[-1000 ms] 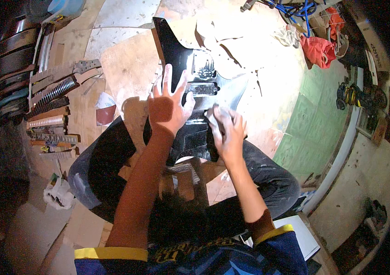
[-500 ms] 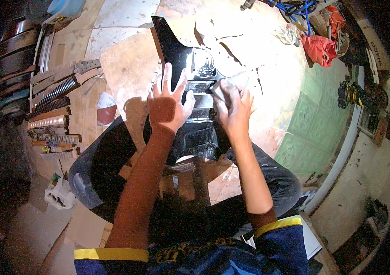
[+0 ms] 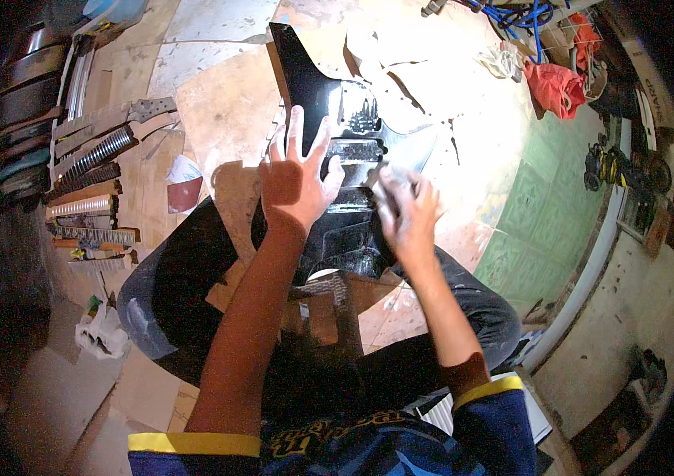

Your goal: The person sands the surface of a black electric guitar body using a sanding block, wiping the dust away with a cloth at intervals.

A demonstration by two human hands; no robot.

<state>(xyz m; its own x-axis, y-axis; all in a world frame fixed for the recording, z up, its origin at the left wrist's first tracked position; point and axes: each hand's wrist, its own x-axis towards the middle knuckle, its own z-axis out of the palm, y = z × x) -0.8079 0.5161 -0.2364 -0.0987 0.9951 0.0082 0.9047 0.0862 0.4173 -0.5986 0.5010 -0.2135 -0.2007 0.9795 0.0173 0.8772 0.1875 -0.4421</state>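
Observation:
A glossy black electric guitar body (image 3: 309,87) lies across my lap, its long horn pointing away from me and its routed cavities facing up. My left hand (image 3: 296,178) rests on its left side, fingers spread, holding nothing. Over the right edge of the body, beside the middle cavities, my right hand (image 3: 410,210) has its fingers curled together. A small pale piece (image 3: 387,176) shows at those fingertips; its kind is not plain. White dust coats the fingers of both hands. Strong light washes out the body's right horn.
Several guitar necks (image 3: 107,159) and wooden strips lie on the floor at left. A red cloth (image 3: 555,89) and blue cable (image 3: 515,17) are at the upper right. Curled dark scraps (image 3: 404,87) lie beyond the body. A white plastic bag (image 3: 101,329) sits by my left knee.
My right hand has slid toward me and slightly right along the body's edge, its fingers more curled. My left hand stays spread on the body.

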